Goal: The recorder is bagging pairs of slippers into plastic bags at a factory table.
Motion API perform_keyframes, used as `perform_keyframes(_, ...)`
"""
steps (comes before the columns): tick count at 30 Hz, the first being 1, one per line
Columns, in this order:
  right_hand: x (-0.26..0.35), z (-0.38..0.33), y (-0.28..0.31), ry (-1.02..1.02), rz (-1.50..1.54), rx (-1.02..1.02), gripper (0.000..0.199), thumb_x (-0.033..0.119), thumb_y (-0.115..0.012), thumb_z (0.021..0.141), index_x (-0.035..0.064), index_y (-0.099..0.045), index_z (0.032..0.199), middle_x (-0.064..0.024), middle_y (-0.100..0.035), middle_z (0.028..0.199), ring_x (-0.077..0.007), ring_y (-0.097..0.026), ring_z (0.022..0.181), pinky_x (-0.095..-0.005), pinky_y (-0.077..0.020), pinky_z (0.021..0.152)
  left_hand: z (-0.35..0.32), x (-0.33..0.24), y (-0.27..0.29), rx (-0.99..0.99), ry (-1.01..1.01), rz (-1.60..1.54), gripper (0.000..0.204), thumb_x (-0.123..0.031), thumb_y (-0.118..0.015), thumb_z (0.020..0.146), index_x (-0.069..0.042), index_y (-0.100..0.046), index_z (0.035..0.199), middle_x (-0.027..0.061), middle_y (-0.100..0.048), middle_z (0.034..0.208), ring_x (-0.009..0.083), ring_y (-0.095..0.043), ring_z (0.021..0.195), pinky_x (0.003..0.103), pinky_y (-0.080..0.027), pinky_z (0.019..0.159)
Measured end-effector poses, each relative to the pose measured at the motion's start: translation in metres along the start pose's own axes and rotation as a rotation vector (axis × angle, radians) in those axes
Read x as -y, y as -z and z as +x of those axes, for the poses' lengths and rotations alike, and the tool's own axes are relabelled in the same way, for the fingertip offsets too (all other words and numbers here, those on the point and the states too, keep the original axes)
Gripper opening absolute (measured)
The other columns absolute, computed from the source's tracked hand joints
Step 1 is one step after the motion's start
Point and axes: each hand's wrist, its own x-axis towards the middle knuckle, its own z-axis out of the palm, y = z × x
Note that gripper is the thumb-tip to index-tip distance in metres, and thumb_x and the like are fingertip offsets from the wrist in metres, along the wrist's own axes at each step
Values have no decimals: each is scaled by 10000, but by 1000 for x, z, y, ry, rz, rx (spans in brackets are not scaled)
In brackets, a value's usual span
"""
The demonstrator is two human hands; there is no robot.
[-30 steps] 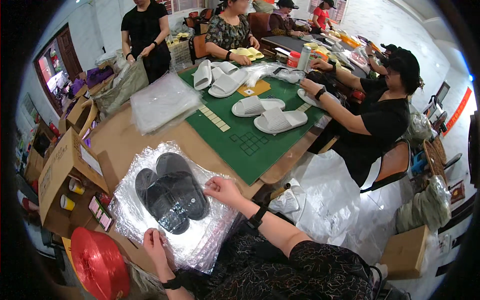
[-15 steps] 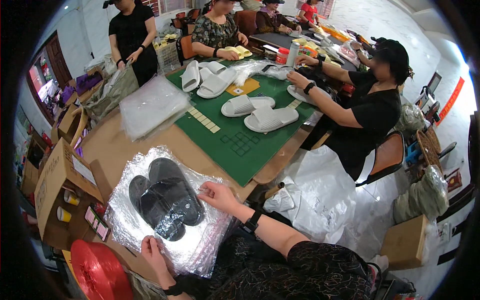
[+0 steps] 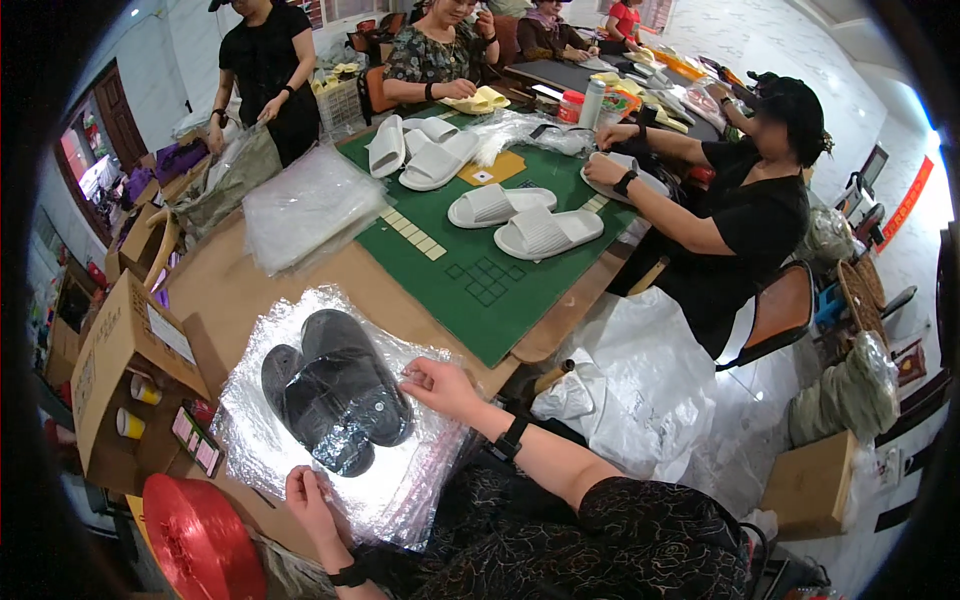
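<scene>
A pair of black slippers (image 3: 338, 392) lies stacked inside a clear plastic bag (image 3: 300, 450) on the brown table in front of me. My right hand (image 3: 445, 388) pinches the bag's right edge beside the slippers. My left hand (image 3: 312, 500) holds the bag's near edge, fingers curled on the plastic. More clear bags lie flat under this one.
A green mat (image 3: 480, 250) carries several white slippers (image 3: 525, 222). A stack of clear bags (image 3: 305, 205) sits further back. An open cardboard box (image 3: 120, 370) is at my left, a red plastic object (image 3: 200, 540) near my left wrist. A person in black (image 3: 740, 220) sits to the right; others work at the far end.
Both hands stay on the bag's edges with only slight shifts. The view has tilted a little, and the slippers remain in the bag.
</scene>
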Motion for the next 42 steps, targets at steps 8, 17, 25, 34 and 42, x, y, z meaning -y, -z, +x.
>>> perform_keyframes(8,-2,-2,-1,2,15,2,326,329,-721,842,70,-631,1018,-93,-667,753,-231,-651,664,-343,-508,608,-1,-1,-1,3,-6,44,102,-133,-549,979,-40,-591,987,-25,-558,767,39,-460,638,189,-360,579)
perform_keyframes(17,2,-1,1,-17,2,7,322,328,-713,848,68,-629,1018,-96,-669,767,-230,-652,678,-348,-509,616,0,-1,-1,16,-13,34,100,-111,-537,980,-20,-579,992,-8,-550,759,51,-469,636,199,-379,577)
perform_keyframes(25,1,-2,0,-18,5,14,316,319,-713,848,61,-625,1008,-100,-661,753,-232,-649,668,-353,-505,606,1,4,2,4,-20,25,93,-96,-541,977,-12,-580,991,-4,-550,752,53,-474,627,199,-387,575)
perform_keyframes(34,5,-2,3,-14,2,1,309,318,-722,840,73,-623,1000,-92,-655,744,-242,-649,670,-350,-500,598,1,3,0,42,-31,9,103,-119,-540,981,-25,-579,1002,-8,-544,774,64,-470,646,211,-400,587)
perform_keyframes(42,-2,-2,0,-2,18,-9,318,322,-710,848,69,-630,1023,-88,-658,744,-237,-654,679,-347,-512,618,2,8,4,6,-14,59,105,-109,-543,978,-13,-573,1006,7,-571,770,61,-497,647,199,-403,597)
